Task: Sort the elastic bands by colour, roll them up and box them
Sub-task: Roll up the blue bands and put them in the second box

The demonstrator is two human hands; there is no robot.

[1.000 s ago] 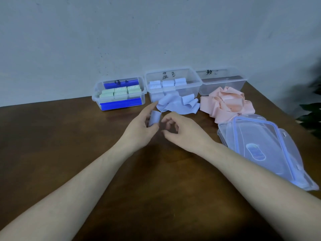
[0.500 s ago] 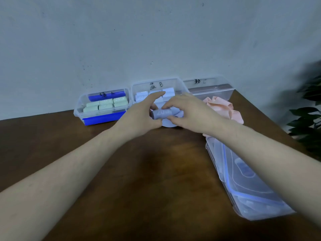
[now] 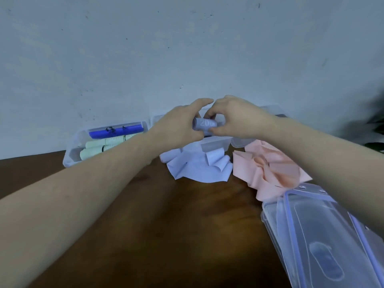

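Both hands, left (image 3: 178,125) and right (image 3: 239,119), now raised from table (image 3: 166,235) to 12 o'clock, pinching blue roll (image 3: 204,124) by its ends over middle box (image 3: 216,143); rolling looks finished, boxing next. Loose blue bands (image 3: 195,169) remain.

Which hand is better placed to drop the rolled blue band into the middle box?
Probably the left hand: it wraps the roll, while the right hand pinches only its end.

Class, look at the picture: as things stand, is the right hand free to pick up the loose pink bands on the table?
Probably not yet. The right hand and left hand together grip the rolled lilac band. The pink bands lie uncovered just below, so nothing else blocks them.
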